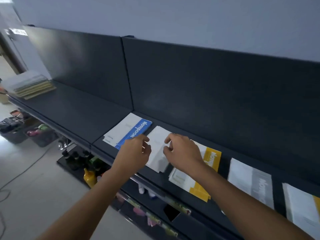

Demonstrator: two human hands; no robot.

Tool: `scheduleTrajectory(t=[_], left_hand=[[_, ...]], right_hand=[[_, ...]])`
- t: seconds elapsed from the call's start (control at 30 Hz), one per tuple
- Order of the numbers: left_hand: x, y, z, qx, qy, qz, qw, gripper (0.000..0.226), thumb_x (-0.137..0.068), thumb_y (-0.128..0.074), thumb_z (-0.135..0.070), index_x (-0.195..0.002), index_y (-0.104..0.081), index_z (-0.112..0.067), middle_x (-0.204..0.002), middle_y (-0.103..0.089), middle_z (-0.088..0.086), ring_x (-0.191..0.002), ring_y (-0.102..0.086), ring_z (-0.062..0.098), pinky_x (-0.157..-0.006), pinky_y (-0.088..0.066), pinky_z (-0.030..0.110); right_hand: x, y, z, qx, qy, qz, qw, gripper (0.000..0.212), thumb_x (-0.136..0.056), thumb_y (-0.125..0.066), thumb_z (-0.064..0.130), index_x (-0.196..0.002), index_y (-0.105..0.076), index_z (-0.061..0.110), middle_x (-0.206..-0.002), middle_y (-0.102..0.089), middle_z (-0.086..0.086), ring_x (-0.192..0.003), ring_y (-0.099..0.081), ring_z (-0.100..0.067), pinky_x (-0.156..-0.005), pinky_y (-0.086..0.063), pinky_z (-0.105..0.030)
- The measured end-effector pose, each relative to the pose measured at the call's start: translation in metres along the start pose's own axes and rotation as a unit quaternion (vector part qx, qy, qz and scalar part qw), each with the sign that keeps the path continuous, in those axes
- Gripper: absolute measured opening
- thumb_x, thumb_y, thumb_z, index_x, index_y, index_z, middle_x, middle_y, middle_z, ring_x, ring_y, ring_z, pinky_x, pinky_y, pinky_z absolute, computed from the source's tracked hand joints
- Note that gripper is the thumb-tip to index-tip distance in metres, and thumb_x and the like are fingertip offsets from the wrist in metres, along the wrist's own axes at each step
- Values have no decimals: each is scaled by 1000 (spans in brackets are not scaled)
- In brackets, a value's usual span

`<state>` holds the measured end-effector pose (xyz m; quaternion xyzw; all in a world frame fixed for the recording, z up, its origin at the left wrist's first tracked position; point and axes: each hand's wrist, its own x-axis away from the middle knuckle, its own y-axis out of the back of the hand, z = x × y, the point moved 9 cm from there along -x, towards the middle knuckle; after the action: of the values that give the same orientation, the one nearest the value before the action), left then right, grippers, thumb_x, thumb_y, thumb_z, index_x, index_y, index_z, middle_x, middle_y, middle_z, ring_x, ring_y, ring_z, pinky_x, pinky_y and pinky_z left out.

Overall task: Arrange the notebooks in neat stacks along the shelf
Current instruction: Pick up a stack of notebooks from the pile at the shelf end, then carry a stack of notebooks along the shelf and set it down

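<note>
A dark shelf (72, 108) carries several notebook stacks. A white stack (158, 144) lies at the middle, and both hands are on it: my left hand (134, 151) grips its left edge and my right hand (181, 151) grips its right edge, fingers curled. To the left lies a blue-and-white notebook stack (128, 130). To the right lies a yellow-and-white stack (212, 157), partly under my right wrist, then a grey-and-white stack (251, 181) and another white-and-yellow one (301, 205) at the frame edge.
A taller pile of pale and yellowish notebooks (29, 84) sits at the shelf's far left end. Lower shelves hold bottles (90, 175) and small packaged goods. Dark bins (13, 130) and a cable lie on the floor at left.
</note>
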<state>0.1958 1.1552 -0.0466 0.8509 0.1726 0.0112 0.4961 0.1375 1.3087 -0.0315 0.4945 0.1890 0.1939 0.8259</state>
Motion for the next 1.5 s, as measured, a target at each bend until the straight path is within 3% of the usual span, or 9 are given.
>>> scheduleTrajectory(t=[0.13, 0.4, 0.67, 0.8, 0.97, 1.17, 1.4, 1.5], left_hand=[[-15, 54, 80, 14, 22, -26, 999, 25, -96, -55, -25, -120, -62, -20, -97, -66, -9, -89, -63, 12, -80, -54, 33], [-18, 135, 210, -3, 33, -72, 997, 22, -93, -60, -27, -114, -64, -19, -91, -63, -12, -85, -63, 11, -75, -51, 27], [-25, 198, 314, -14, 92, -110, 990, 20, -95, -58, -28, -113, -64, -22, -89, -60, -16, -80, -57, 4, -67, -44, 22], [-34, 226, 365, -18, 122, -111, 986, 18, -94, -58, -25, -110, -65, -20, -91, -65, -10, -84, -62, 12, -72, -50, 31], [-64, 262, 433, -26, 153, -111, 982, 16, -95, -58, -29, -109, -64, -25, -94, -70, -8, -85, -65, 14, -76, -54, 35], [-98, 305, 515, -18, 178, -117, 977, 15, -94, -60, -26, -108, -65, -26, -88, -66, -15, -80, -64, 5, -74, -52, 30], [-107, 359, 628, -22, 233, -133, 963, 20, -95, -57, -27, -114, -65, -23, -94, -68, -10, -86, -64, 12, -78, -53, 34], [-114, 382, 672, -20, 243, -143, 959, 21, -95, -58, -28, -115, -65, -23, -94, -68, -11, -84, -64, 9, -71, -48, 25]], right_hand=[[-42, -34, 82, 7, 28, 6, 1000, 15, -97, -55, 32, -109, -60, 25, -98, -64, 9, -91, -60, -16, -70, -46, -32], [-97, -112, 220, 3, 77, 34, 996, 14, -93, -54, 32, -105, -60, 25, -97, -64, 7, -93, -60, -21, -71, -48, -35], [-152, -158, 326, 7, 148, 60, 987, 15, -94, -55, 32, -104, -61, 23, -97, -64, 5, -82, -62, -22, -69, -52, -37], [-184, -185, 372, 4, 171, 70, 983, 13, -95, -55, 30, -104, -61, 23, -96, -64, 6, -81, -60, -20, -65, -49, -34], [-235, -224, 424, -4, 180, 84, 980, 14, -95, -54, 31, -104, -60, 22, -100, -64, 3, -85, -63, -24, -74, -55, -41], [-307, -279, 488, -23, 187, 100, 977, 12, -94, -55, 29, -103, -61, 23, -98, -64, 5, -84, -63, -23, -74, -54, -39], [-365, -346, 578, -16, 202, 136, 970, 12, -93, -58, 34, -102, -62, 25, -98, -65, 7, -89, -64, -22, -78, -55, -40], [-389, -368, 619, -7, 211, 133, 968, 15, -94, -58, 34, -105, -63, 25, -102, -66, 7, -89, -63, -21, -74, -52, -36]])
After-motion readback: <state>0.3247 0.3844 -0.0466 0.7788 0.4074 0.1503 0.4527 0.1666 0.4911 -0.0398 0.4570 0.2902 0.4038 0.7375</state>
